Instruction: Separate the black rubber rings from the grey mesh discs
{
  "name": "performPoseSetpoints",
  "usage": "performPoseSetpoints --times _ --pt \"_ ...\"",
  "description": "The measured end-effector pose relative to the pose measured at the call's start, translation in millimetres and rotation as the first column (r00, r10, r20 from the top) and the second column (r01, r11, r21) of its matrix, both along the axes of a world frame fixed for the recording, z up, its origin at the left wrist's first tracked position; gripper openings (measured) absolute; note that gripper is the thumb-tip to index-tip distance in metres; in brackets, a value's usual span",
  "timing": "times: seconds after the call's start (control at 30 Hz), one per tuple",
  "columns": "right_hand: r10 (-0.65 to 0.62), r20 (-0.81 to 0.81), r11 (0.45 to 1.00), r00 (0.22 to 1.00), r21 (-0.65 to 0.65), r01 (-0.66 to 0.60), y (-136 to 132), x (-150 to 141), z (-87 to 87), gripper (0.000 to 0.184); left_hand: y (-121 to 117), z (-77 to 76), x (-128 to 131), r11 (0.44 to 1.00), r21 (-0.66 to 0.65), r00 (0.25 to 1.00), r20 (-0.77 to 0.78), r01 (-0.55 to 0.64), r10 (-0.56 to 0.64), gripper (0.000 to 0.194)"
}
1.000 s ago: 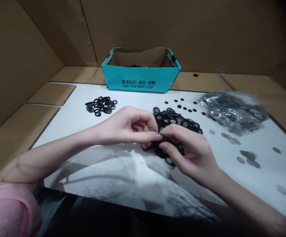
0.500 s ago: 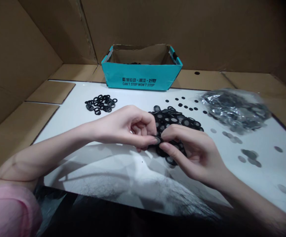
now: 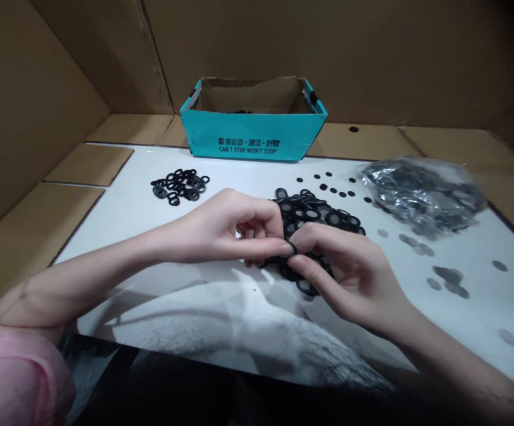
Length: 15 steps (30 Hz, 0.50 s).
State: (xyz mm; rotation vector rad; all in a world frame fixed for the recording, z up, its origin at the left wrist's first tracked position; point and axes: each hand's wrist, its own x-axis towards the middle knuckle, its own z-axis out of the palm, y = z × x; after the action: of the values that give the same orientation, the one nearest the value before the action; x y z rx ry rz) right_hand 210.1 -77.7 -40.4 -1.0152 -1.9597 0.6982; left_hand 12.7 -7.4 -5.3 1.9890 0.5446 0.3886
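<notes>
Between my two hands is a small black ring (image 3: 291,248), mostly covered by fingers. My left hand (image 3: 243,231) pinches it with the thumb lying across its face. From the other side, my right hand (image 3: 343,263) grips its edge between thumb and index finger. Just behind and under the hands spreads a heap of black rings with grey mesh centres (image 3: 312,214). To the left lies a smaller pile of open black rings (image 3: 181,184).
A turquoise box (image 3: 254,136) with dark pieces inside stands at the back. On the right rests a clear plastic bag (image 3: 425,195) of grey discs. Loose grey discs (image 3: 449,278) and small black discs (image 3: 333,190) are scattered on the white tabletop (image 3: 172,307). Cardboard walls (image 3: 349,59) surround it.
My left thumb has slid right over the ring, covering the grey centre that showed before. My right hand stays almost in place. The view has shifted very slightly.
</notes>
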Motion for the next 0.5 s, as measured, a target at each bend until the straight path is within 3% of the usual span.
performPoseSetpoints --times 0.17,0.33,0.5 --pt "-0.009 -0.004 1.0 1.0 0.014 0.009 -1.0 -2.0 1.0 0.013 4.9 0.7 -2.7 0.996 0.02 0.995 -0.032 0.09 -0.09 0.019" --pt "-0.003 -0.014 1.0 1.0 0.005 0.003 -2.1 -2.5 1.1 0.013 10.1 3.1 -5.6 0.971 -0.142 0.978 -0.053 0.193 -0.202 0.02" --pt "0.002 -0.006 1.0 1.0 0.012 -0.002 -2.6 -0.8 -0.4 0.013 9.8 1.6 -4.9 0.965 -0.196 0.981 -0.044 0.176 -0.188 0.017"
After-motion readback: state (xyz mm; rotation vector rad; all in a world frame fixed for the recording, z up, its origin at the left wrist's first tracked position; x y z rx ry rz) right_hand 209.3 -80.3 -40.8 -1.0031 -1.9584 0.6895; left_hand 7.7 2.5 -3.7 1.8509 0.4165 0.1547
